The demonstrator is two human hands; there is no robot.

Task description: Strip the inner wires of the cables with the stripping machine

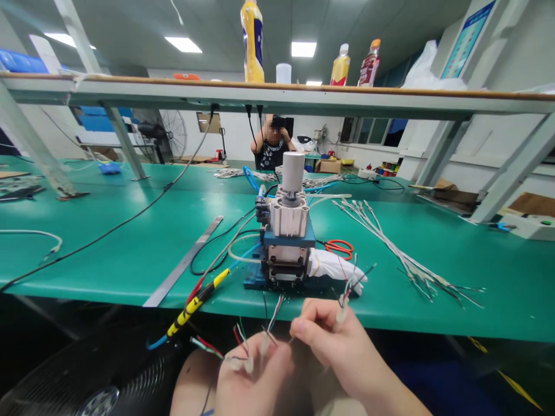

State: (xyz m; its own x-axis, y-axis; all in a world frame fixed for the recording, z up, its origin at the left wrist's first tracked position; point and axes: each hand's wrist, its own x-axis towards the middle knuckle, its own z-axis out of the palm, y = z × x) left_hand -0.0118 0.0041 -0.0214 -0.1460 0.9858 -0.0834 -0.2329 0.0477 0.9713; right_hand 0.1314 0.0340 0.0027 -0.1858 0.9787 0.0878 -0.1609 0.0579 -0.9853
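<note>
Close together below the table's front edge, both of my hands are closed. My left hand [255,375] grips several cables whose split ends fan out in thin red, white, green and black wires [241,338]. My right hand [332,332] has thumb and forefinger pinched by the left fingertips, on what seems a thin dark wire end. Another cable end [342,306] with loose coloured wires sticks up from the right hand. Just beyond stands a pneumatic press-like machine [289,231] with a grey cylinder on top. The cables' lower parts are hidden by my hands.
On the green table [113,242] lie a metal ruler [184,263], red-handled scissors [339,249], a white bundle [336,267] and several grey cables [399,248]. A yellow-black taped tool [197,303] hangs over the edge. A fan [99,370] is below left. A person [273,147] sits beyond.
</note>
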